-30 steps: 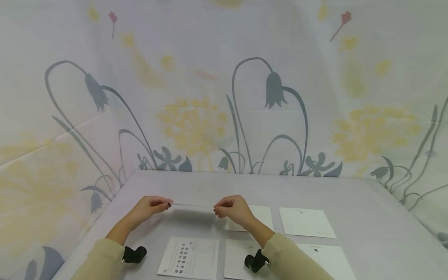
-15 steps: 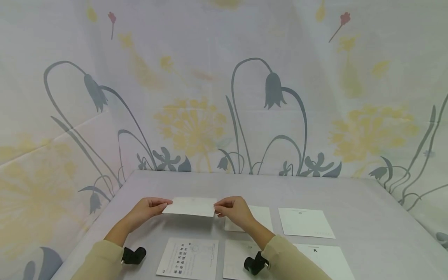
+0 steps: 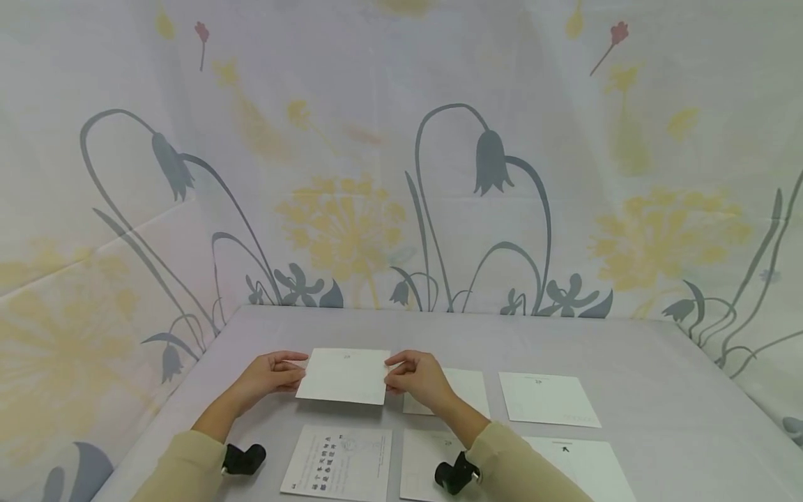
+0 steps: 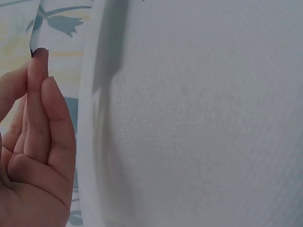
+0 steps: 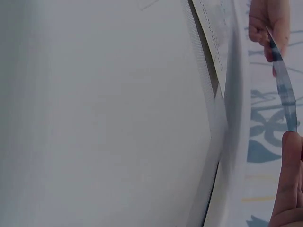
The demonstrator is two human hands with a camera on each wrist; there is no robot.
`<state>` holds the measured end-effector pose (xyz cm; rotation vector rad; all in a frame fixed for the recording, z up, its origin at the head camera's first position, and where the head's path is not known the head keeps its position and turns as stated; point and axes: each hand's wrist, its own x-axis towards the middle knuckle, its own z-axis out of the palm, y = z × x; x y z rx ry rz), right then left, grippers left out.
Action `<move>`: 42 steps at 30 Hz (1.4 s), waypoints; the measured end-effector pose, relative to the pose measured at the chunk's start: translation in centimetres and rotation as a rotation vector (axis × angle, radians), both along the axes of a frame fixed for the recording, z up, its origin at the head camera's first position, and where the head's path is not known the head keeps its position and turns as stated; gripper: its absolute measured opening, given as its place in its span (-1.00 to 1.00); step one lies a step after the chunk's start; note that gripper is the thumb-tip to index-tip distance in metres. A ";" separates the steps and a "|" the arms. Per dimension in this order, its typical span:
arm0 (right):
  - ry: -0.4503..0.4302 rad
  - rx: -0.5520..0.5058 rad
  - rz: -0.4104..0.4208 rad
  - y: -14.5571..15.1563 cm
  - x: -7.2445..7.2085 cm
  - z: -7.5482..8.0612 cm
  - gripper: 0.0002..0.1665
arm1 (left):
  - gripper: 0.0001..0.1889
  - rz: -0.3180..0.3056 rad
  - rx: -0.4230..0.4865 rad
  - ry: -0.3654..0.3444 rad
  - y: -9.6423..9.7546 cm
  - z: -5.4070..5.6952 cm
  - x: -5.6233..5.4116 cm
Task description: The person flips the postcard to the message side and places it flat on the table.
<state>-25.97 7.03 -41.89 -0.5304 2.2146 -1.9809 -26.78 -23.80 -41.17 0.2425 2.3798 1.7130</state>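
Above the far left part of the table, my two hands hold a white card by its opposite side edges. My left hand pinches the left edge at the fingertips, and my right hand pinches the right one. The card is tilted, its upper face plain but for a small mark near the far edge. From the left wrist, only a sliver of the card shows at the fingertips. The right wrist view catches the card nearly edge-on, slightly bowed, between both hands.
A card with handwritten-style characters lies nearer on the pale table. Mostly blank white cards lie to its right: a back-right card, a front-right card, and others partly hidden under my right arm. A flower-printed cloth stands behind.
The card has turned from edge-on to showing its upper face, its near edge coming down toward me. Both hands have stayed almost in place.
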 end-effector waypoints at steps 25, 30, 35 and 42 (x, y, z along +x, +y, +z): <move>-0.140 0.148 -0.229 -1.7 0.6 -0.7 -0.47 | -0.65 0.184 -0.176 -0.019 2.3 -0.8 -0.1; -0.175 0.137 -0.217 -1.8 0.6 -0.9 -0.43 | -0.63 0.178 -0.189 -0.026 2.5 -0.9 -0.1; -0.198 0.174 -0.207 -1.8 0.5 -1.0 -0.43 | -0.62 0.150 -0.205 -0.025 2.5 -0.9 0.0; -0.269 0.181 -0.192 -1.8 0.1 -1.1 -0.43 | -0.65 0.158 -0.246 -0.043 2.9 -0.8 0.1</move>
